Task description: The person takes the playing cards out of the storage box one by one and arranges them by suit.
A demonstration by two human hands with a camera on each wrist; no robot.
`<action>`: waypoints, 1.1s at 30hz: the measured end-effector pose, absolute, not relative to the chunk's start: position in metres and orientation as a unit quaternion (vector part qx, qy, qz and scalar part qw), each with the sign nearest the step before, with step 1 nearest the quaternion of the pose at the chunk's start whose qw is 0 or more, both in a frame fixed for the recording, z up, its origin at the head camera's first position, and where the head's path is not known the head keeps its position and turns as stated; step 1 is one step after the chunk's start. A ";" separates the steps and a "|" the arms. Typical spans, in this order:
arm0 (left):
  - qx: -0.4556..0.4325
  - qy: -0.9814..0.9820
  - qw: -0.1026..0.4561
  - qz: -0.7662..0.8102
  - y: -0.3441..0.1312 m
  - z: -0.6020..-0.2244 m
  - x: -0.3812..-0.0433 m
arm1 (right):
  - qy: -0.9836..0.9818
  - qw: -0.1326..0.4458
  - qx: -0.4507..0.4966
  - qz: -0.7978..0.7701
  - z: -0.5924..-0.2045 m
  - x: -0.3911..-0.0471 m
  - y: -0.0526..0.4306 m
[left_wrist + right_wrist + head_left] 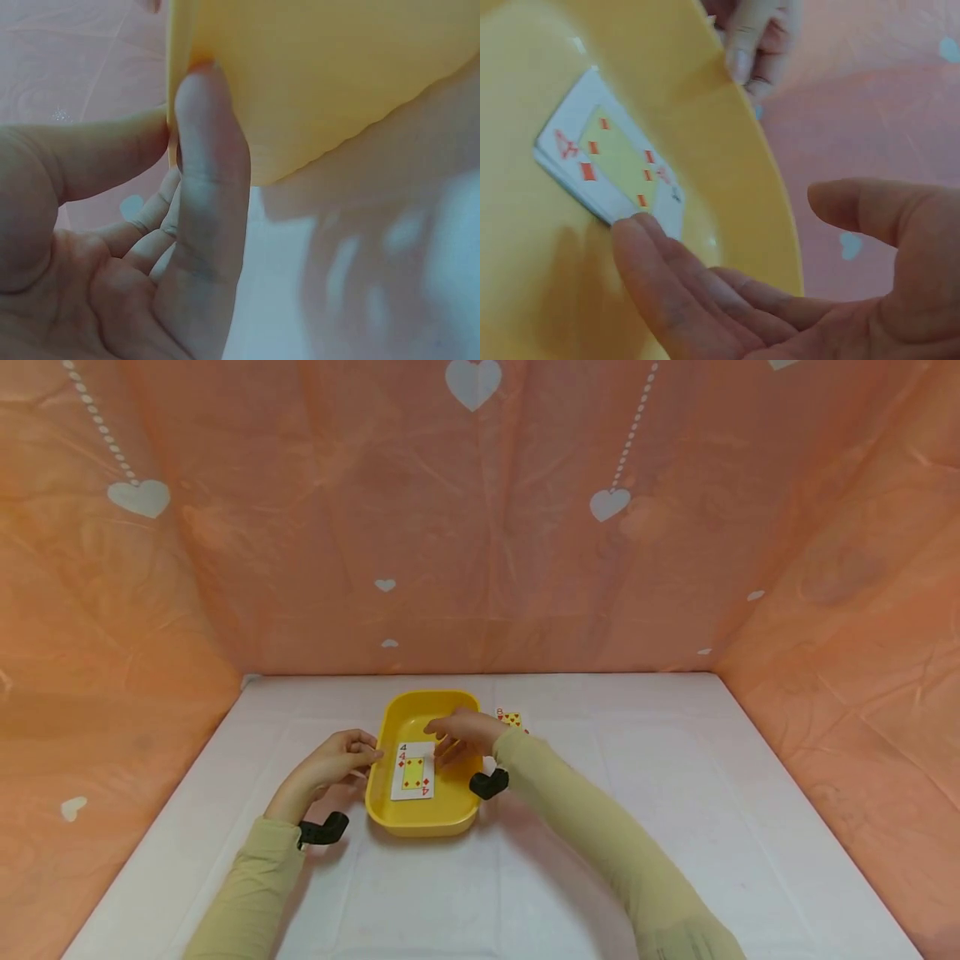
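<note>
A yellow plastic tray (424,814) sits left of centre on the table. My left hand (333,767) pinches its left rim between thumb and index finger; in the left wrist view the thumb (112,154) lies on one side of the wall and the index finger (210,150) on the other. Inside the tray lies a small stack of playing cards (412,772), the four of diamonds on top. Over the tray's right side reaches my right hand (465,735), its fingers extended and fingertips right at the stack's edge in the right wrist view. Thumb and fingers there are well apart.
Just past the tray's right rim lies another playing card (512,719) with red hearts, partly hidden by the right forearm. A white cloth covers the table (637,777). Orange curtains (480,543) with white hearts enclose the back and both sides.
</note>
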State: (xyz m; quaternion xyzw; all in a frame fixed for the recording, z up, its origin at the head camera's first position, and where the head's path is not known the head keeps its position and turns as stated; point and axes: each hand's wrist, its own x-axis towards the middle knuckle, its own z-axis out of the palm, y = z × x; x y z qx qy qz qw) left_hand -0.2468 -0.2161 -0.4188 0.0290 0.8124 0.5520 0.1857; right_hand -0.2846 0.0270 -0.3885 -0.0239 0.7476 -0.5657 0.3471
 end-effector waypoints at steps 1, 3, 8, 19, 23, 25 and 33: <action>0.029 0.812 0.186 0.552 -0.216 -0.419 -0.247 | 0.748 0.350 -0.021 -0.564 -0.390 -0.284 0.026; 0.030 0.813 0.186 0.552 -0.216 -0.418 -0.246 | 0.744 0.355 -0.015 -0.566 -0.393 -0.283 0.024; 0.028 0.812 0.185 0.553 -0.215 -0.418 -0.247 | 0.734 0.352 0.007 -0.581 -0.395 -0.280 0.022; 0.034 0.809 0.189 0.555 -0.216 -0.417 -0.244 | 0.758 0.343 0.017 -0.555 -0.398 -0.275 0.019; 0.033 0.810 0.190 0.554 -0.217 -0.418 -0.244 | 0.756 0.348 0.018 -0.554 -0.399 -0.275 0.017; 0.029 0.811 0.189 0.553 -0.217 -0.418 -0.245 | 0.753 0.351 0.016 -0.557 -0.400 -0.275 0.016; 0.020 0.814 0.183 0.551 -0.214 -0.418 -0.245 | 0.723 0.358 0.030 -0.591 -0.407 -0.277 0.014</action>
